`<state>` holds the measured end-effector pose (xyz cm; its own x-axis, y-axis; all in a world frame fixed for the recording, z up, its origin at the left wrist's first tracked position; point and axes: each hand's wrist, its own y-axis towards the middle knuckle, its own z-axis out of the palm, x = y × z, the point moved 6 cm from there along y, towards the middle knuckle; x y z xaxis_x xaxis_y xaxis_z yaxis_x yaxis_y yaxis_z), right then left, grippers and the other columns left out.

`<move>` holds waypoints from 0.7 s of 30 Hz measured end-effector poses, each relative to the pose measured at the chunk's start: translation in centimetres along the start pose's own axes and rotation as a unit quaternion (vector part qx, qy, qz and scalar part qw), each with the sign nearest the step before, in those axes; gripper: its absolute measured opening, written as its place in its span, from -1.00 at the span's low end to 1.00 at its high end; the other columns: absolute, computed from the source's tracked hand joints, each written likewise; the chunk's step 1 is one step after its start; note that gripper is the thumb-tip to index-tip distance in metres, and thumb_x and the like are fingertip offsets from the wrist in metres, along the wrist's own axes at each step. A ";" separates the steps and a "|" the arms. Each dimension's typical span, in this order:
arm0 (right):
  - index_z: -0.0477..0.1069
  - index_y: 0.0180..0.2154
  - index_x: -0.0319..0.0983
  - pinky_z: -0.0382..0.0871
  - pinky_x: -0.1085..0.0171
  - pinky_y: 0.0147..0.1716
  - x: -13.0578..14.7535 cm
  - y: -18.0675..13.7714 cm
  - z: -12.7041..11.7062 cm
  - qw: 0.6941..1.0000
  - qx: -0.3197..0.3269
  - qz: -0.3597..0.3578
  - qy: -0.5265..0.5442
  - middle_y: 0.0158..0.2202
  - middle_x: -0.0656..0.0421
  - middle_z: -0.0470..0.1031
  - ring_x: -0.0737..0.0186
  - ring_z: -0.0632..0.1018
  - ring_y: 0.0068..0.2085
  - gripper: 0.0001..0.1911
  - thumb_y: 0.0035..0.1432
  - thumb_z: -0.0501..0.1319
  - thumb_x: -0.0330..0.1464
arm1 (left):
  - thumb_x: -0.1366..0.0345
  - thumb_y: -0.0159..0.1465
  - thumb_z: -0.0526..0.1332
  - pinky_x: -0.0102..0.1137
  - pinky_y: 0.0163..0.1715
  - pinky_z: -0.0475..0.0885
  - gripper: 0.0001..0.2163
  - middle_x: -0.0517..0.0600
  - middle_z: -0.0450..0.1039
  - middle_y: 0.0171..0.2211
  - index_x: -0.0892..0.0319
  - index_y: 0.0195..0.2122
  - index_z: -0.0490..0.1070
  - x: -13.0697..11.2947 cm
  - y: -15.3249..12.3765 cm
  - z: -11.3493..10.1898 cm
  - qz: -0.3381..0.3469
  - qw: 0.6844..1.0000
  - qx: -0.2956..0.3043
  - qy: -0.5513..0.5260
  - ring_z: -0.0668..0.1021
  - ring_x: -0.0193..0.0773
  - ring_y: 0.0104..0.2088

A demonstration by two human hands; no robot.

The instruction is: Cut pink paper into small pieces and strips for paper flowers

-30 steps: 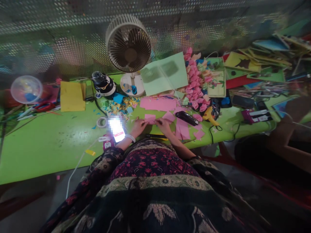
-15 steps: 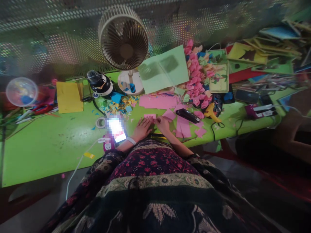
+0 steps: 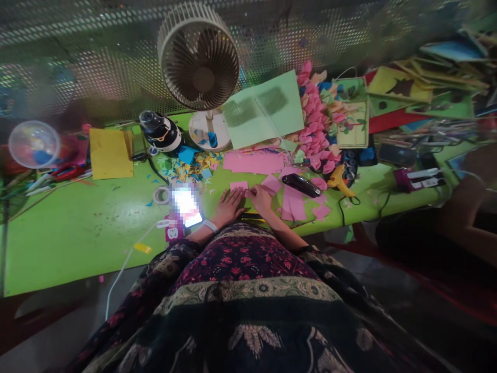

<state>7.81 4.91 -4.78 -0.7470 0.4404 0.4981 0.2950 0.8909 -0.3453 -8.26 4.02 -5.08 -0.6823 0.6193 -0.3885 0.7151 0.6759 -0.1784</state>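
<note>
A small piece of pink paper [image 3: 238,185] lies on the green table, partly covered by my fingers. My left hand [image 3: 229,205] rests flat on it, fingers stretched out. At the paper's right end, my right hand [image 3: 260,199] has its fingers pinched together on the edge. Right of the hands are a black stapler [image 3: 301,185] and loose pink paper pieces [image 3: 292,203]. A black-and-yellow tool [image 3: 252,216], partly hidden, lies by the table edge under my wrists. Beside my left wrist a lit phone [image 3: 187,207] leans.
A fan [image 3: 202,77] stands at the back, near a penguin-shaped bottle [image 3: 163,133]. Behind the hands lie paper scraps [image 3: 198,167], a pink strip [image 3: 254,161] and a heap of pink folded pieces [image 3: 312,119]. A yellow glue gun [image 3: 337,177] is at right; a tape roll [image 3: 160,195] is left.
The hands keep nearly the same place and pose on the pink paper. The whole view has shifted very slightly.
</note>
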 end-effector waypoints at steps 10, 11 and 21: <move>0.53 -0.12 -0.20 0.40 0.29 -0.15 0.7 -0.4 -0.5 0.999 0.026 0.027 -0.035 -0.11 0.09 0.68 0.15 0.64 -0.12 -0.78 0.44 0.17 -0.24 | -0.01 0.51 0.03 -0.04 0.53 -0.08 -0.33 0.17 -0.02 0.53 0.26 0.54 0.04 0.5 0.2 0.6 0.016 0.999 -0.019 0.023 0.09 -0.05 0.53; 0.53 -0.13 -0.20 0.40 0.28 -0.15 0.8 -0.4 -0.6 0.999 0.025 0.027 -0.037 -0.10 0.08 0.68 0.14 0.65 -0.12 -0.78 0.44 0.17 -0.24 | -0.01 0.51 0.03 -0.03 0.53 -0.09 -0.33 0.17 -0.02 0.53 0.26 0.54 0.03 0.5 0.3 0.7 0.016 0.999 -0.021 0.021 0.09 -0.05 0.53; 0.53 -0.12 -0.21 0.42 0.26 -0.15 1.0 -0.4 -0.6 0.998 0.023 0.025 -0.049 -0.11 0.07 0.68 0.13 0.65 -0.12 -0.77 0.46 0.16 -0.24 | -0.04 0.53 -0.02 -0.02 0.53 -0.12 -0.32 0.16 -0.06 0.54 0.25 0.54 0.02 0.5 0.3 0.6 0.005 0.999 -0.001 0.033 0.07 -0.06 0.54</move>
<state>7.27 5.11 -3.66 -0.7874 0.4695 0.3994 0.3079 0.8609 -0.4050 -8.29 4.26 -5.84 -0.6838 0.6514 -0.3289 0.7216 0.6705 -0.1723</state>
